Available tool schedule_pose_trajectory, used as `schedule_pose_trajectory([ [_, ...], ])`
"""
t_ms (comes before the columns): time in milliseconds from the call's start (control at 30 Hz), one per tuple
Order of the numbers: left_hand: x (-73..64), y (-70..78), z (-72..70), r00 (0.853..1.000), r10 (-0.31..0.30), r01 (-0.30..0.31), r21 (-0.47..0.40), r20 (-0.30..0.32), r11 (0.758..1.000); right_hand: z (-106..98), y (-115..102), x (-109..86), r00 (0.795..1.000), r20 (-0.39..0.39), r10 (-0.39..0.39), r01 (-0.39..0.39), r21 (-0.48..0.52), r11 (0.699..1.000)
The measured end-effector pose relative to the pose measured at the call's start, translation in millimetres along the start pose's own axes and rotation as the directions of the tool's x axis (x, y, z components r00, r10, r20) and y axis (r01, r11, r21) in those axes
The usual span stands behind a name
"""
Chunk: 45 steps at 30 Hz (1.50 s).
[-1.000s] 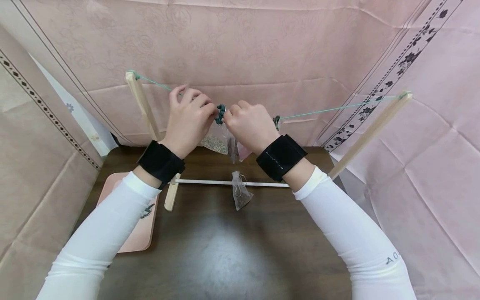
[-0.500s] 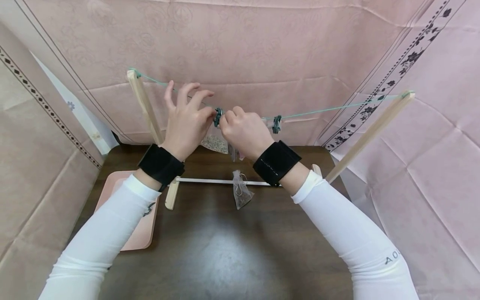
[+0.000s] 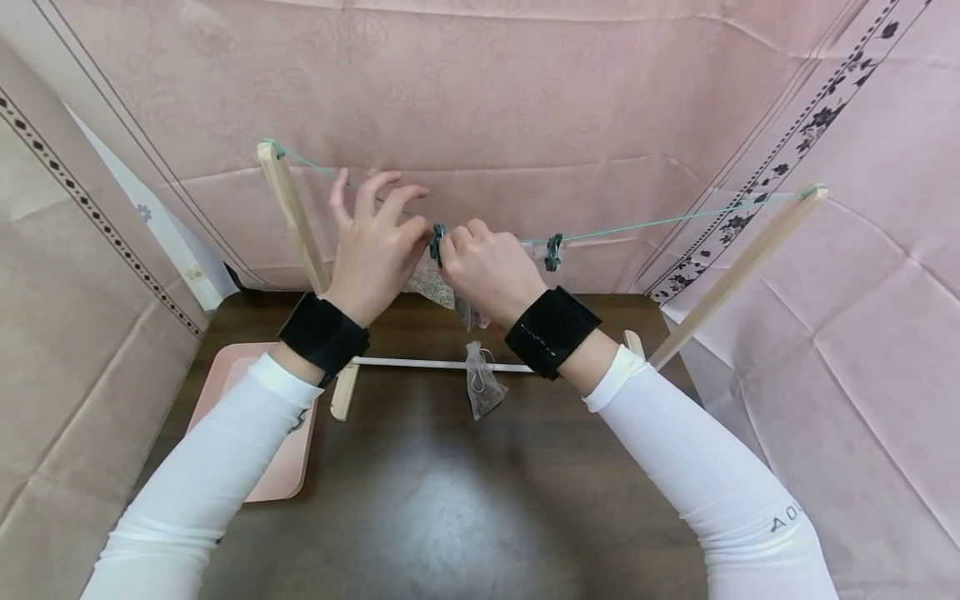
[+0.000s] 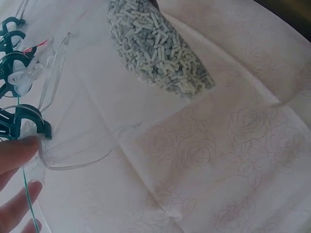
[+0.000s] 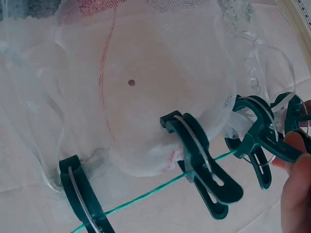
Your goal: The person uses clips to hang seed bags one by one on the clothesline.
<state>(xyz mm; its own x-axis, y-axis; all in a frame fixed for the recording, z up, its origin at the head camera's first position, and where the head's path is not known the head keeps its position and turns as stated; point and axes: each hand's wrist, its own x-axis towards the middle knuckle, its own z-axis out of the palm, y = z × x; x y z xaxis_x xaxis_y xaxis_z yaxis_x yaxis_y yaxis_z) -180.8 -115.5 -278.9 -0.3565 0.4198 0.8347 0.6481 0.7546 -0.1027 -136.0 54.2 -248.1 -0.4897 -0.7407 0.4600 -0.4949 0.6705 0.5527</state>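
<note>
My left hand (image 3: 375, 258) pinches the gathered top of a sheer drawstring bag (image 4: 33, 165) at the green line (image 4: 29, 199), its other fingers spread. Pale pellets (image 4: 160, 53) fill the bag's hanging end in the left wrist view. Right beside those fingertips, my right hand (image 3: 491, 267) pinches the handles of a dark green clothespin (image 5: 296, 116). That clothespin sits at the bag's neck on the line. Several more clothespins (image 5: 201, 160) grip the line, and a sheer bag with a pinkish print (image 5: 146, 87) hangs from them. Another clothespin (image 3: 553, 252) shows right of my hand.
Wooden posts (image 3: 288, 208) hold the line at both ends. A white rod (image 3: 408, 363) joins their feet low over the brown table (image 3: 450, 517). A small sheer bag (image 3: 483, 383) lies by the rod. A pink tray (image 3: 281, 467) at left is partly under my sleeve.
My left fingers have spread upward while thumb and forefinger keep pinching. My right hand has shifted slightly left and down, uncovering more of the clothespin to its right.
</note>
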Motion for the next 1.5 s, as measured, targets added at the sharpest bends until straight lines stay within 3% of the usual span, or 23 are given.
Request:
schedule_pose_trajectory([
  [267, -4.6, 1.7, 1.4, 1.000, -0.006, 0.005, 0.045, 0.016, 0.999, 3, 0, -0.6, 0.996, 0.034, 0.077, -0.078, 0.027, 0.997],
  [467, -6.5, 2.9, 4.4, 0.999, -0.020, 0.017, 0.075, 0.031, 0.997, 9, 0, -1.7, 0.988, 0.006, 0.152, -0.152, 0.051, 0.987],
  [867, -10.1, 5.0, 8.5, 0.998, -0.022, 0.017, 0.094, 0.053, 0.995, 13, 6, -1.3, 0.987, -0.004, 0.159, -0.157, 0.145, 0.977],
  [1167, -17.3, 7.4, 8.0, 0.997, -0.036, 0.029, 0.089, 0.072, 0.996, 11, 15, -12.9, 0.983, 0.009, 0.184, -0.182, 0.210, 0.961],
  [1400, -30.3, 11.2, 4.6, 0.992, -0.069, 0.062, 0.059, 0.109, 0.996, 8, 19, -27.2, 0.970, -0.066, 0.236, -0.213, 0.246, 0.946],
  [1500, -39.0, 14.8, 2.8, 0.985, -0.107, 0.108, -0.003, 0.134, 0.994, 3, 20, -38.5, 0.960, -0.095, 0.265, -0.231, 0.271, 0.934],
])
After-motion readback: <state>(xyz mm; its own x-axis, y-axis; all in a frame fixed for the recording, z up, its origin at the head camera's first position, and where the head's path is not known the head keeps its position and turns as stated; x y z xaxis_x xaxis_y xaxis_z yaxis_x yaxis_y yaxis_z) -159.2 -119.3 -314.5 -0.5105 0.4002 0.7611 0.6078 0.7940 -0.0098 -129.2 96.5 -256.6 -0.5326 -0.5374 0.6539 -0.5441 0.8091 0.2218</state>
